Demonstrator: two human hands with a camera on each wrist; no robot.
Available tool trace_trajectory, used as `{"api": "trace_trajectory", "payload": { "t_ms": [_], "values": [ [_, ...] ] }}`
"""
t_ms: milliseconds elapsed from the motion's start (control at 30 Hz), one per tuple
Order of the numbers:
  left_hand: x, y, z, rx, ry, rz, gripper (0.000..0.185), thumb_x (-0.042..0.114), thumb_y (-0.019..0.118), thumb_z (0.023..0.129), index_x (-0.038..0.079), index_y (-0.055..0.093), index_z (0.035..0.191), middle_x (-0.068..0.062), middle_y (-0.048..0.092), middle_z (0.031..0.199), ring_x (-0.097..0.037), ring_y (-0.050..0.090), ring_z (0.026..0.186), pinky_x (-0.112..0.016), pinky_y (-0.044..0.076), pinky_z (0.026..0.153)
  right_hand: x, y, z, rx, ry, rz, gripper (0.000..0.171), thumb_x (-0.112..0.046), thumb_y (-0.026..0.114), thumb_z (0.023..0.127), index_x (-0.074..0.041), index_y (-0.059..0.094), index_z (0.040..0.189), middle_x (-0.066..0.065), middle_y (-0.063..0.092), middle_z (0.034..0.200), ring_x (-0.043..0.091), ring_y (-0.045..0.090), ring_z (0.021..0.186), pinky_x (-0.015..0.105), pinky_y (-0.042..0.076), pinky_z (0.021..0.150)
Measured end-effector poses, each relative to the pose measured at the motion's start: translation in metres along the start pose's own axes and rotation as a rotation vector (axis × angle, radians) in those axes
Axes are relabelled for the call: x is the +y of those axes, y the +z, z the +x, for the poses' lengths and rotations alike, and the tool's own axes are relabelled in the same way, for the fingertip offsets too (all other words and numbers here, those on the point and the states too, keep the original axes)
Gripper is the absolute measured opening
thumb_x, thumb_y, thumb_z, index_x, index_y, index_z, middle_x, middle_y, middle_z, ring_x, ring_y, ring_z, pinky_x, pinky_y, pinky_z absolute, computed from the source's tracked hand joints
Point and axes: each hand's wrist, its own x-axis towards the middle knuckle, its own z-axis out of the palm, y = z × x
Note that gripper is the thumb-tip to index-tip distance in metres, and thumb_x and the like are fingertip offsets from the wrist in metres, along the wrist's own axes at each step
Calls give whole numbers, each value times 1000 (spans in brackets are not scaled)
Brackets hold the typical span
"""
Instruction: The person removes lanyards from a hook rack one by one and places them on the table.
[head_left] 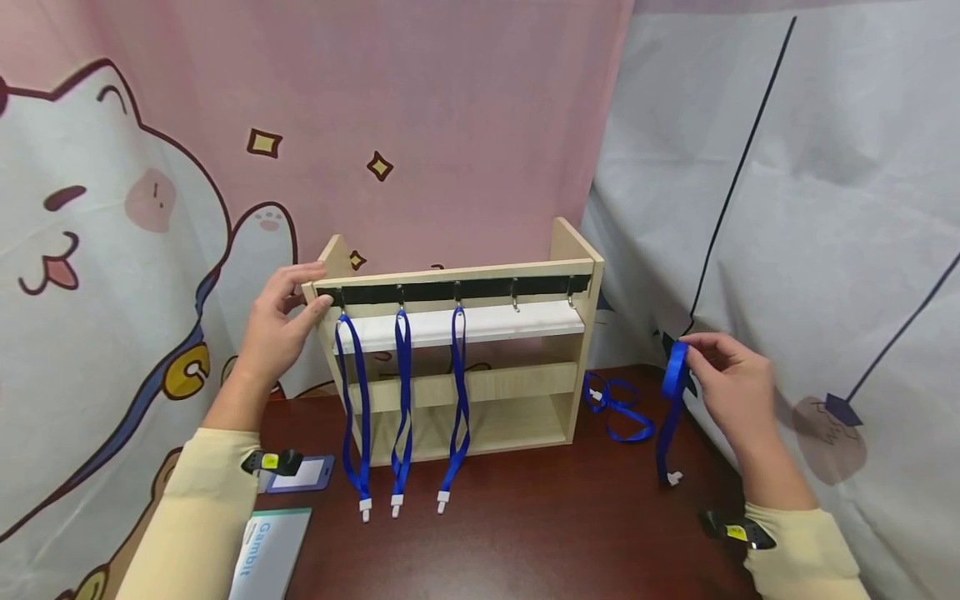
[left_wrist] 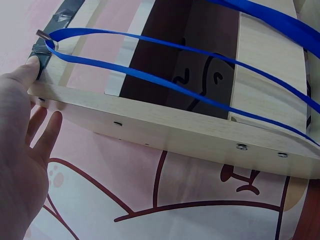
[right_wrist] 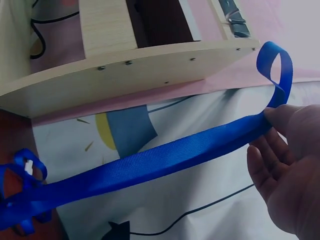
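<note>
My right hand (head_left: 731,379) pinches a blue lanyard (right_wrist: 165,155) near its looped top, right of the wooden rack (head_left: 468,392). Its strap hangs down to a white clip (head_left: 675,478). My left hand (head_left: 279,321) grips the rack's upper left corner; in the left wrist view its thumb presses the black strip (left_wrist: 46,60) and the other fingers lie against the outer side. From the rack's hooks hang three blue lanyards, a left one (head_left: 365,417), a middle one (head_left: 405,400) and a right one (head_left: 460,400). Two hooks farther right, including the end hook (head_left: 572,298), hold nothing.
Another blue lanyard (head_left: 637,427) lies coiled on the dark red table (head_left: 540,517) beside the rack. At the left are a blue-edged badge holder (head_left: 307,473) and a white box (head_left: 272,550) marked Gambit. Printed curtains (head_left: 465,125) hang close behind and at the right.
</note>
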Motion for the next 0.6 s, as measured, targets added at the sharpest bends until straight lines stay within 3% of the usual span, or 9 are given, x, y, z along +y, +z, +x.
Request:
{"api": "trace_trajectory", "payload": {
  "t_ms": [167,400,600],
  "values": [
    [1,1,0,0,1,-3,38,1,75,104,2,70,142,-8,60,155,-7,53,138,-18,48,105,9,1,-7,-46,-19,-49,11,-7,78,103,-5,84,112,-18,74,88,-4,63,74,8,47,69],
    [1,0,-1,3,6,-12,38,-2,75,104,3,70,142,-9,60,155,-6,53,136,-18,48,105,22,0,-12,-71,-111,-107,12,0,80,99,-6,85,109,10,79,95,-12,58,76,5,44,71],
    [2,1,1,3,4,-8,38,1,75,105,2,69,143,-10,60,156,-8,53,137,-18,48,105,41,-2,-17,-103,-148,-137,14,4,82,96,-5,84,106,15,80,97,-15,56,78,4,43,71]
  ]
}}
